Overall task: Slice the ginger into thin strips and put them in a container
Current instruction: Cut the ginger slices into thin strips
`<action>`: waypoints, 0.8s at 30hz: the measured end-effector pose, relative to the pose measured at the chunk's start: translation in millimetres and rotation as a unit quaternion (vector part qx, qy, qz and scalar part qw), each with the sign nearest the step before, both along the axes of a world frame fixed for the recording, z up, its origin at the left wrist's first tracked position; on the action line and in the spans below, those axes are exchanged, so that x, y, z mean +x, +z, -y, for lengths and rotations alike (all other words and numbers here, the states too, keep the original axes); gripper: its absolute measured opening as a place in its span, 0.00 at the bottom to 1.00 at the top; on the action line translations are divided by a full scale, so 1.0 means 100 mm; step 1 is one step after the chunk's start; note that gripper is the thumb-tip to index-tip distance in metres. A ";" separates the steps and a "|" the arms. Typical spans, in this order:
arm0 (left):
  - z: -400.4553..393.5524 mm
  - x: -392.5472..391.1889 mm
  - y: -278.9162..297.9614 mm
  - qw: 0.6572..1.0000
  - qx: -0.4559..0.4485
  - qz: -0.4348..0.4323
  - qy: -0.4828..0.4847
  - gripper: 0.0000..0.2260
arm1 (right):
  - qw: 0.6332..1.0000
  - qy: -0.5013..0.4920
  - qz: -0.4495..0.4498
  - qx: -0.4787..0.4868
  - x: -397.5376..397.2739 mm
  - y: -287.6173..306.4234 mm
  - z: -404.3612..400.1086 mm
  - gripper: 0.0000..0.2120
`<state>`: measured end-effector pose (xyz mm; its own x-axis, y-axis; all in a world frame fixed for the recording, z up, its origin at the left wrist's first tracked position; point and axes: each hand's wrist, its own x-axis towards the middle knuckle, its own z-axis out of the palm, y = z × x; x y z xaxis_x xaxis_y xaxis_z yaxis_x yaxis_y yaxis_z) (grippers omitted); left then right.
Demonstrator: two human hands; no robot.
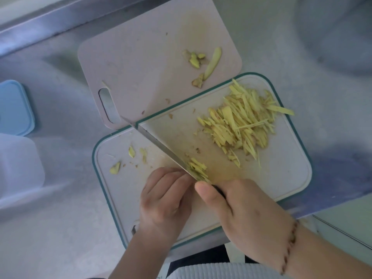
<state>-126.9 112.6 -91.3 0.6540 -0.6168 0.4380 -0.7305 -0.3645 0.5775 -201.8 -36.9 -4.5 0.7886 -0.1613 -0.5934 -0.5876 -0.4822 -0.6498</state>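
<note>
ginger stack pinned on green-rimmed board just ahead of both hands, long axis crossing knife blade. left hand curled, fingertips pressing the stack's left side, nearer of the two. right hand clenched round knife handle. cut strips heaped beyond right hand. clear container well left.

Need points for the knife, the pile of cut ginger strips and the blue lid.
knife (pixel 159 147): head view, on the middle of the blade.
pile of cut ginger strips (pixel 239 125): head view, on the heap's centre.
blue lid (pixel 14 108): head view, on its flat top.
</note>
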 end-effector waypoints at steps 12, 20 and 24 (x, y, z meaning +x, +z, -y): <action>-0.01 -0.01 -0.02 1.000 -0.005 0.000 0.011 0.15 | 0.998 0.008 -0.032 -0.057 -0.21 0.05 -0.06 0.37; -0.01 0.00 -0.02 1.000 -0.003 0.008 0.008 0.16 | 0.999 0.015 0.007 -0.039 0.05 -0.04 -0.06 0.32; -0.10 -0.02 0.00 1.000 0.014 -0.004 0.001 0.09 | 0.998 -0.049 0.038 0.003 0.01 -0.02 0.02 0.30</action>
